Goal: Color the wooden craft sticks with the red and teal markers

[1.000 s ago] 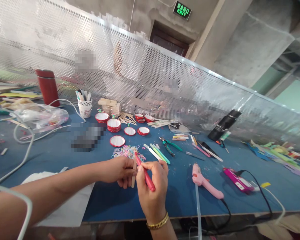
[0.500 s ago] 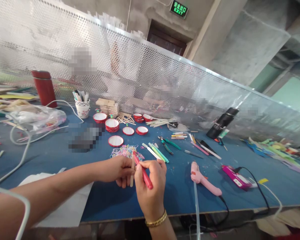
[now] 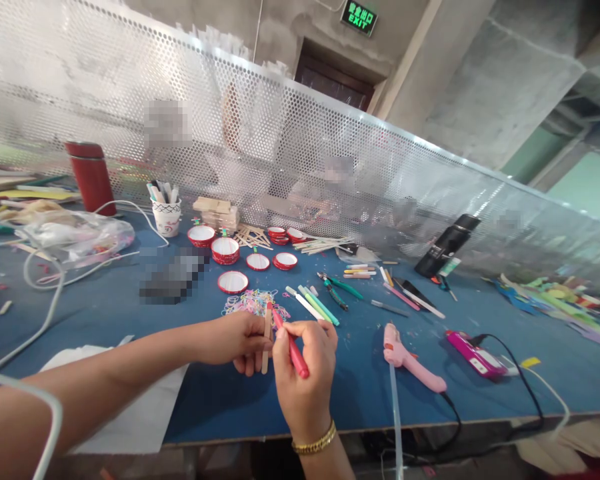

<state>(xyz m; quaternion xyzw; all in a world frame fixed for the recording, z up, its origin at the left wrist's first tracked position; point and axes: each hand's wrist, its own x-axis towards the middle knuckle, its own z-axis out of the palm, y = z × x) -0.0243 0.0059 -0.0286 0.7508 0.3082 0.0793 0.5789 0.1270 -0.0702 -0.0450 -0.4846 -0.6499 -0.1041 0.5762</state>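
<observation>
My left hand [image 3: 243, 340] is closed, pinching a wooden craft stick [image 3: 265, 360] upright between thumb and fingers. Red colour covers the stick's upper end. In my right hand [image 3: 307, 367] is a red marker [image 3: 297, 359], slanted, its tip close to the coloured end of the stick; whether it touches I cannot tell. Just beyond both hands lies a pile of small pastel rubber bands [image 3: 250, 302]. White and green markers [image 3: 314, 308] rest to the right of that pile, and a shallow red-rimmed lid [image 3: 233, 282] is behind it.
A pink glue gun [image 3: 413, 363] with a long glue stick lies at right, near a magenta device [image 3: 474, 353] with cables. Pliers [image 3: 333, 291], a paper cup [image 3: 167, 219] of pens, a red flask [image 3: 91, 179] and a black bottle [image 3: 447, 245] stand or lie farther back. White paper [image 3: 135, 417] lies under my left arm.
The stick's upper end shows more red than before. The marker tip has shifted slightly to the right, with both hands otherwise in nearly the same place.
</observation>
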